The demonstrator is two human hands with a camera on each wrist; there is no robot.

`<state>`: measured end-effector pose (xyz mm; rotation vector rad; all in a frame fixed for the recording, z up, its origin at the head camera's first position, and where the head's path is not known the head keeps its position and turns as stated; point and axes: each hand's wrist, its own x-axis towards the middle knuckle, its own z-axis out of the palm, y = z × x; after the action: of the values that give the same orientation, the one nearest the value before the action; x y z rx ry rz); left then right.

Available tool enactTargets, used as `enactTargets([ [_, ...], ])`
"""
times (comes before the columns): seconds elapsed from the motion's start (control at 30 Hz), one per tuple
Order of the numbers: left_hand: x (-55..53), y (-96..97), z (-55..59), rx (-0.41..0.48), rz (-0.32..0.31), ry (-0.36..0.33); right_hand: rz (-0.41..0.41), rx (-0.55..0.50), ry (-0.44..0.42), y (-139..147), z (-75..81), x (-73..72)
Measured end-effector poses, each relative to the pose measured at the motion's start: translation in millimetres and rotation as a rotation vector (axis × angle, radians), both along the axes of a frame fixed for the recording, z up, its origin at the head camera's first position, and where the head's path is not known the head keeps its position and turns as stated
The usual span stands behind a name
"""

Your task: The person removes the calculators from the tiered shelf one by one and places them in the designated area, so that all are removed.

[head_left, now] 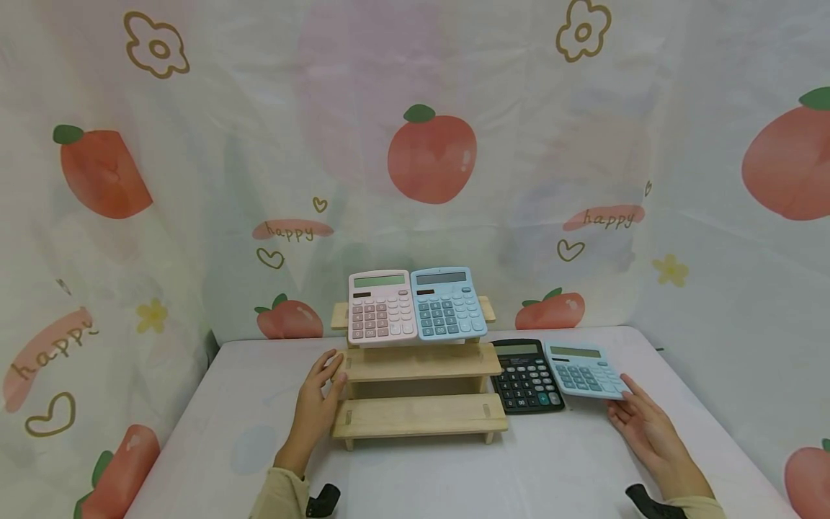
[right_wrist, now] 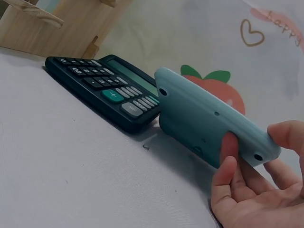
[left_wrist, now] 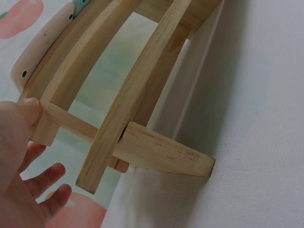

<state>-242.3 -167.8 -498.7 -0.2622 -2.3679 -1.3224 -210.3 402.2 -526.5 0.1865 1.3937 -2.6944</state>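
Note:
A tiered wooden rack [head_left: 420, 418] stands on the table. My left hand [head_left: 318, 400] holds the left end of its middle shelf, thumb [left_wrist: 31, 110] against the wood and the other fingers spread below. With my right hand [head_left: 653, 441] I pinch the near right corner of a light blue calculator [head_left: 586, 371], thumb on its upper side and fingers underneath. It tilts up, showing its underside in the right wrist view. Just left of it, a black calculator [head_left: 528, 382] lies beside the rack. A pink calculator [head_left: 382, 308] and another blue calculator [head_left: 449, 304] lean side by side on the top tier.
The white-covered table [head_left: 415, 479] runs back to a fabric backdrop [head_left: 415, 65] printed with peaches, hearts and flowers. The rack's lower shelf [head_left: 415, 416] juts out toward me. Black straps [head_left: 323, 500] show at both wrists.

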Motion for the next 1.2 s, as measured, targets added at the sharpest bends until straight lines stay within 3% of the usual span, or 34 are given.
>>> enactTargets([
  [0.13,0.3,0.0,0.2,-0.004,-0.001,-0.004,0.023,-0.014,0.012,2.2,-2.5,0.9],
  [0.37,-0.3,-0.5,-1.2,-0.015,0.008,0.013,-0.044,0.016,-0.108,0.2,2.7,-0.9],
  [0.53,-0.8,-0.6,-2.8,-0.029,0.017,0.034,-0.09,-0.016,-0.081,0.4,1.6,0.6],
  [0.67,-0.2,-0.1,-1.7,-0.013,0.011,0.014,-0.103,0.036,-0.076,-1.0,1.6,1.1],
  [0.8,0.2,0.9,0.1,0.002,0.005,-0.004,-0.119,0.11,-0.153,-3.6,5.4,-2.6],
  [1.0,0.1,2.1,1.5,-0.01,0.011,0.006,-0.161,0.14,-0.253,-6.1,11.3,-9.0],
  [1.2,1.3,2.3,1.4,-0.039,0.025,0.031,-0.125,0.104,-0.203,-7.9,12.4,-13.7],
])
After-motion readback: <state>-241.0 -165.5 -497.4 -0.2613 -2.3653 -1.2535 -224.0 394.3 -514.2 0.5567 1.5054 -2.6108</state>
